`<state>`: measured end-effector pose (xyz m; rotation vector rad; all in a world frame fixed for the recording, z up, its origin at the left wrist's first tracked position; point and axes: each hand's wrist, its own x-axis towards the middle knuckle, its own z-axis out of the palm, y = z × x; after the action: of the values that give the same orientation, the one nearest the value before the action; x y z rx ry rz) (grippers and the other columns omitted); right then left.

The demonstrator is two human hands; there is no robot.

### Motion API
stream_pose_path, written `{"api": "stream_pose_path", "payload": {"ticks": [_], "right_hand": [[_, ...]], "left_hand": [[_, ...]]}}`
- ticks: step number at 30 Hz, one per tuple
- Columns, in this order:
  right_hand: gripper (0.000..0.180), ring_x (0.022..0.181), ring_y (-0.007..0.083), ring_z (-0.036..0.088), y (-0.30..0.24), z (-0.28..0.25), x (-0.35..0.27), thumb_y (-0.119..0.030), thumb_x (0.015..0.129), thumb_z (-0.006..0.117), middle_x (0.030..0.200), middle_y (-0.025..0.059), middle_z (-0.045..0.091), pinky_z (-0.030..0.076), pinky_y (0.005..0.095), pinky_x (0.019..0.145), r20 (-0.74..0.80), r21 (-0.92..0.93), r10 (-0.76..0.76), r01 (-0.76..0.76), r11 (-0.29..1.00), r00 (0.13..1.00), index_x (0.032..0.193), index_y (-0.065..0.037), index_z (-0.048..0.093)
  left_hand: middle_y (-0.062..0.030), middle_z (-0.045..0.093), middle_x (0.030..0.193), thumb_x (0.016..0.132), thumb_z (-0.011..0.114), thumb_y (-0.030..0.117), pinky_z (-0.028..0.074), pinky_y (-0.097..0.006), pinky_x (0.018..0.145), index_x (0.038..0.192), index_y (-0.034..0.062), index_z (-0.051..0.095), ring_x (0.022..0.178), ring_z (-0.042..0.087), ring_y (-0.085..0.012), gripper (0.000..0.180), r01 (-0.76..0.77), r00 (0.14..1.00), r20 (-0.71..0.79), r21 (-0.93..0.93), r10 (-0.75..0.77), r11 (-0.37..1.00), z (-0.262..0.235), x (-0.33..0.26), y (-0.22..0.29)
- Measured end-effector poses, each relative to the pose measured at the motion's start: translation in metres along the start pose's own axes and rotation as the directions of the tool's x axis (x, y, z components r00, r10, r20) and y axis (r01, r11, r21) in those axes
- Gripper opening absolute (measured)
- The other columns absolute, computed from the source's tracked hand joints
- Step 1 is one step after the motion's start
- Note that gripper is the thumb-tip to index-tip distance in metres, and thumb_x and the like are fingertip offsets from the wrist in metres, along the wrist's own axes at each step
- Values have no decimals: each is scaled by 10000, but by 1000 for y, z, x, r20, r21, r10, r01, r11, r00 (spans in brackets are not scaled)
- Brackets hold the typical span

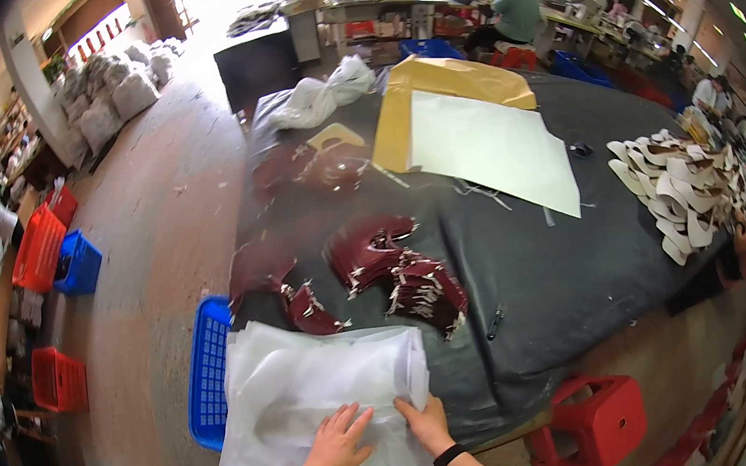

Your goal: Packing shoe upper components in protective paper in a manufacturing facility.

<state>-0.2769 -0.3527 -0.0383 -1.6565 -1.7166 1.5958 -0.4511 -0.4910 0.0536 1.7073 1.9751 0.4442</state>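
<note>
Dark grey cloth covers the big tabletop (548,276), which fills the middle of the view and serves as one broad work surface with stock sorted into separate groups. Far across it lies a large pale sheet (489,147) overlapping a yellow-brown sheet (456,76), both spread flat, probably so they stay uncreased. At the near left corner a thick stack of translucent white sheets (308,383) overhangs the edge, close enough for the person to work on it without reaching; a blue plastic crate (207,368) stands just beside it on the left. Dark red cut pieces with pale edges (397,272) sit in small piles between that stack and the tabletop's middle, grouped by shape, while a heap of cream curved cut pieces (679,193) rests near the right edge, well apart from the red ones. A red plastic stool (596,420) stands on the floor below the near edge. Red and blue crates (55,251) line the left aisle, and white filled sacks (105,94) are piled at the far left wall; any labels on them are too small to make out. The left hand (340,445) lies flat with fingers spread on the white stack, holding it down, and the right hand (424,422) touches the same stack just beside it, fingers bent at a sheet's edge; whether it pinches a sheet I cannot tell. Small dark tools (495,321) lie loose on the cloth.
</note>
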Motion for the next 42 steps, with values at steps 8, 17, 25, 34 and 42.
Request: {"api": "stream_pose_path", "payload": {"ticks": [8,17,25,34,42], "right_hand": [[659,1182,437,613,-15,-4,-20,-539,867,727,1226,276,639,491,470,1006,-22,-35,7,-7,999,1000,1361,-110,644],[557,1077,407,675,-12,-5,1,-362,869,775,1157,281,696,510,452,942,-22,156,-39,42,987,999,1213,64,669],[496,1111,236,637,-18,4,-11,-198,955,717,1259,139,673,486,360,981,109,402,26,-68,913,994,1327,102,585],[580,1249,264,583,-23,-6,-10,-228,993,679,1397,151,607,449,377,1048,218,392,58,-142,909,974,1439,98,502],[625,1273,267,557,-23,0,1,-238,962,727,1437,152,567,418,359,1079,127,306,79,-114,945,989,1436,96,494]], "left_hand": [[-158,390,1602,862,774,475,270,-664,1169,1574,191,399,1489,352,-402,853,60,997,44,39,-62,997,31,-9,-16],[-198,515,1498,944,731,360,363,-446,1173,1519,109,478,1405,466,-366,677,161,953,-170,-417,-251,894,-1,10,-25],[-182,599,1346,927,714,293,438,-485,1062,1382,95,585,1240,560,-383,512,531,591,-641,-147,-489,835,18,-42,-126],[-197,463,1541,1003,543,561,331,-580,1154,1527,164,471,1424,433,-385,661,715,537,-572,-81,-620,694,51,-75,-145],[-168,418,1588,1004,632,416,259,-559,1216,1580,182,424,1486,367,-358,656,344,698,-578,-248,-423,906,7,-44,-69]]}}
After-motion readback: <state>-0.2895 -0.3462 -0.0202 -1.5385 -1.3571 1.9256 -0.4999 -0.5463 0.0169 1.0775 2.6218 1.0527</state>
